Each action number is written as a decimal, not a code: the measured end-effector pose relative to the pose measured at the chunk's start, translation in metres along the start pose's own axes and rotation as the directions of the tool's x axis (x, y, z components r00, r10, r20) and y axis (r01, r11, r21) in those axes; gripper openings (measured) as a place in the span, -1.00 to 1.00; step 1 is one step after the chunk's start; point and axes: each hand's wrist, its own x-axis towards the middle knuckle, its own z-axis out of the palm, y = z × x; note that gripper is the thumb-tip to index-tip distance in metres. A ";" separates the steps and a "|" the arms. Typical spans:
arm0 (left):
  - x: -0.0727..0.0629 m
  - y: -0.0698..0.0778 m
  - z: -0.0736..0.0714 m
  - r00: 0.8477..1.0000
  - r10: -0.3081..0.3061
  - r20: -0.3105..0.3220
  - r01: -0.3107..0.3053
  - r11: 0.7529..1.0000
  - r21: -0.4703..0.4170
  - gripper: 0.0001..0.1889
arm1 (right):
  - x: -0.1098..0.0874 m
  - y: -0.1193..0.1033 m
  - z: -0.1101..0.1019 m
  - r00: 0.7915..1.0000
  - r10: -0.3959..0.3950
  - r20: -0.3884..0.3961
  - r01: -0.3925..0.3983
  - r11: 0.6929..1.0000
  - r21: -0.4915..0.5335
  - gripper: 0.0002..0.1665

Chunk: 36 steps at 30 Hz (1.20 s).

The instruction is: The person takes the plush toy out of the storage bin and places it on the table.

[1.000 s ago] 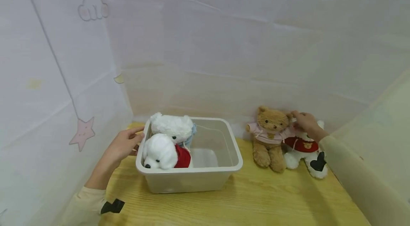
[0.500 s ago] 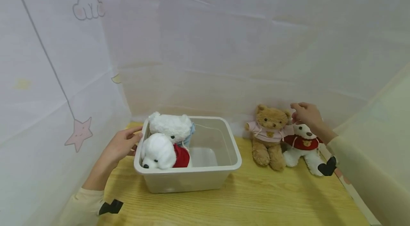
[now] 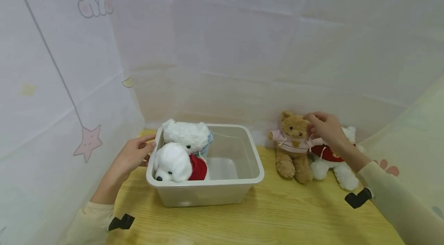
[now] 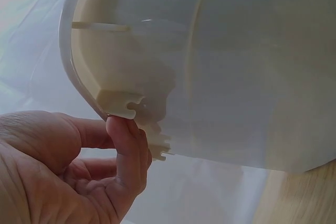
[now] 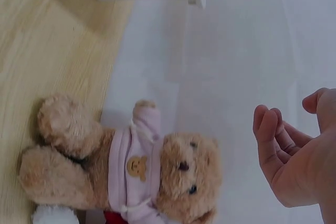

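Observation:
My left hand (image 3: 133, 156) holds the left rim of an off-white plastic bin (image 3: 201, 195), its curled fingers at the rim's underside in the left wrist view. Inside the bin lie a white plush dog (image 3: 175, 162) in red and, behind it, a white plush toy (image 3: 187, 135) with blue cloth. My right hand (image 3: 324, 127), fingers loosely bent and holding nothing, hovers by the head of a brown teddy bear (image 3: 295, 142) in a pink hoodie. The right wrist view shows a gap between that hand and the bear (image 5: 184, 177). A white plush toy (image 3: 322, 169) in red sits beside the bear, partly hidden by my right arm.
Everything stands on a yellowish wood-grain table (image 3: 277, 214). Pale fabric walls (image 3: 222, 44) with printed figures rise behind and at both sides. The bear sits close against the back wall, to the right of the bin.
My right hand has lifted off from between the two seated plush toys and swung left toward the teddy bear's head. My left hand has stayed at the bin's rim.

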 end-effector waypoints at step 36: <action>0.008 -0.005 -0.002 1.000 -0.004 -0.020 0.003 1.000 -0.031 -0.44 | -0.061 -0.074 0.119 0.959 -0.212 0.190 0.265 0.909 -0.322 -0.58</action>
